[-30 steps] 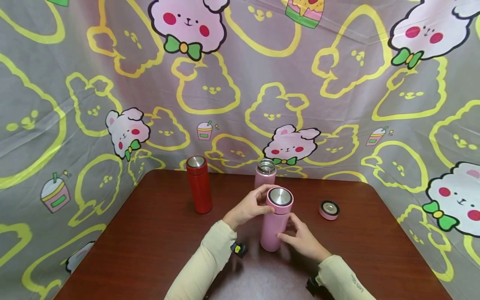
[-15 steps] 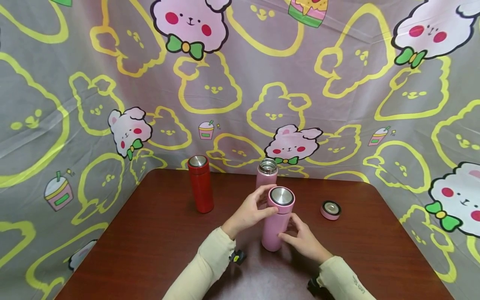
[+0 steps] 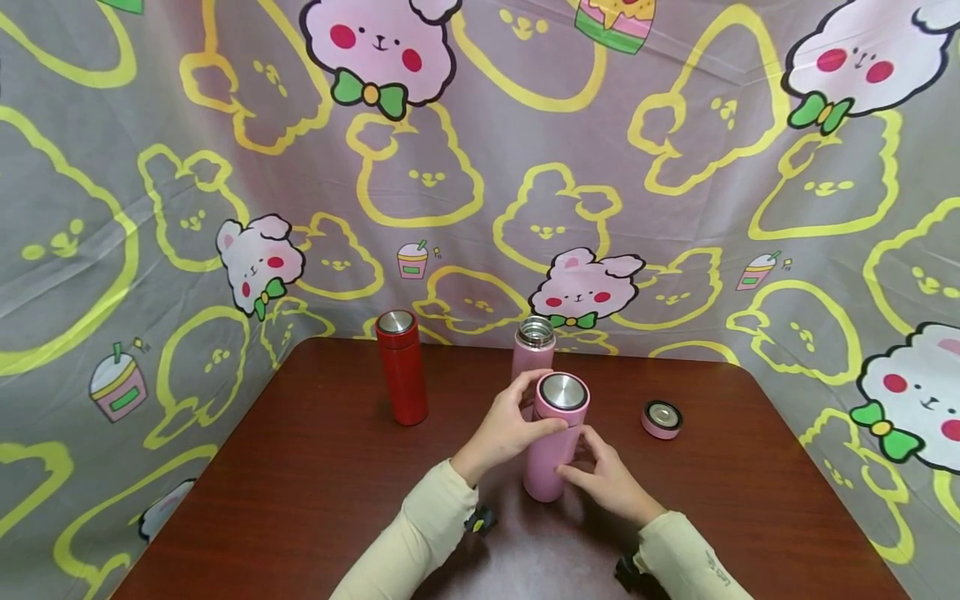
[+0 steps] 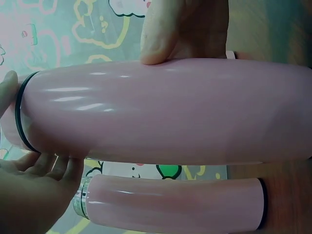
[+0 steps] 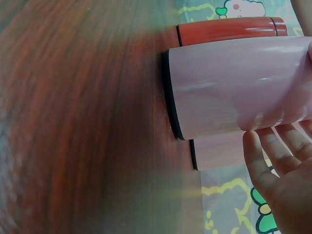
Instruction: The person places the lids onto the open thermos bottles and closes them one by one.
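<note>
The left hand (image 3: 506, 432) has its fingers round the top of the tall, round, shiny pink flask (image 3: 549, 467), just right of and below the middle of the head view, and the right hand (image 3: 609, 482) grips its lower side, so a good way seems to be holding the bottom still and the top snugly. The open pink flask with a silver metal neck (image 3: 534, 360) sits close behind and could get bumped. The loose, round pink lid (image 3: 662, 420) lies toward the right and the tall, shiny red flask (image 3: 403, 375) stands left, both out of the way on the brown wooden worktop (image 3: 300, 475).
</note>
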The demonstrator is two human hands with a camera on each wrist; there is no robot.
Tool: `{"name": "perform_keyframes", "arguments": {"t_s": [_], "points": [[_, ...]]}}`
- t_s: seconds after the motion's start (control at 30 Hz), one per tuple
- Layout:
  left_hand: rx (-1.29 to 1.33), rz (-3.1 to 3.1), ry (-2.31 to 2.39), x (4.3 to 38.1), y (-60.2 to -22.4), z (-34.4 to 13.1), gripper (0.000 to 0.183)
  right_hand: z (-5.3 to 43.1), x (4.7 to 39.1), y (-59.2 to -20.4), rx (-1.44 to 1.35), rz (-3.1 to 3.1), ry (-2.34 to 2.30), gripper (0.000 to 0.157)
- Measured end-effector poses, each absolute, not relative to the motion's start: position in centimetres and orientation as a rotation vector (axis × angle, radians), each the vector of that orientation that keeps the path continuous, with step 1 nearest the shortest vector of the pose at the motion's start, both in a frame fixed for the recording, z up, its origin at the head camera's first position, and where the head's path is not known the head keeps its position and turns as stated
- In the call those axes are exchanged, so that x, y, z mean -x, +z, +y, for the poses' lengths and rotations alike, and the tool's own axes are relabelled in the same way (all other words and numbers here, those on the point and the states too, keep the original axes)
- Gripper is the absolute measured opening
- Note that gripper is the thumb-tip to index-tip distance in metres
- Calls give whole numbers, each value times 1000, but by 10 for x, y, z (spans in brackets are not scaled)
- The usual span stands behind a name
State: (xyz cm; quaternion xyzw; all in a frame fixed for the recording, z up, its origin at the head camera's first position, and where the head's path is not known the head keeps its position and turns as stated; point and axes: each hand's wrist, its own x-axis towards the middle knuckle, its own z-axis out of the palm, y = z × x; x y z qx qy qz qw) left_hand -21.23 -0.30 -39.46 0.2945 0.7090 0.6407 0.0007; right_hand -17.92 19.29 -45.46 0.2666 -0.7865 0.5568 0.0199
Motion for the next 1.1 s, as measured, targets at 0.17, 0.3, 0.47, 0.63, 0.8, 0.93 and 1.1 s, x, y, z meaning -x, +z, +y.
{"name": "perform_keyframes", "arguments": {"t_s": [0.17,0.3,0.47,0.63,0.8,0.93,1.1], "points": [[-928,2201,2030,215,-396,-2,60,194,180,-457,-823,-2445,1717,46],[-933,2143,2052,217,-397,-2,61,198,186,-469,-801,-2440,1717,47],[-934,2098,2050,219,-397,-2,63,202,193,-483,-764,-2457,1740,49],[-969,2063,2022,224,-396,-6,67,203,195,-483,-775,-2468,1746,49],[-985,2050,1945,231,-395,-11,67,204,196,-482,-767,-2494,1741,50],[-1019,2049,1870,238,-394,-14,66,204,196,-481,-764,-2509,1733,51],[-1110,1977,1829,246,-396,-16,75,200,189,-465,-783,-2521,1734,50]]}}
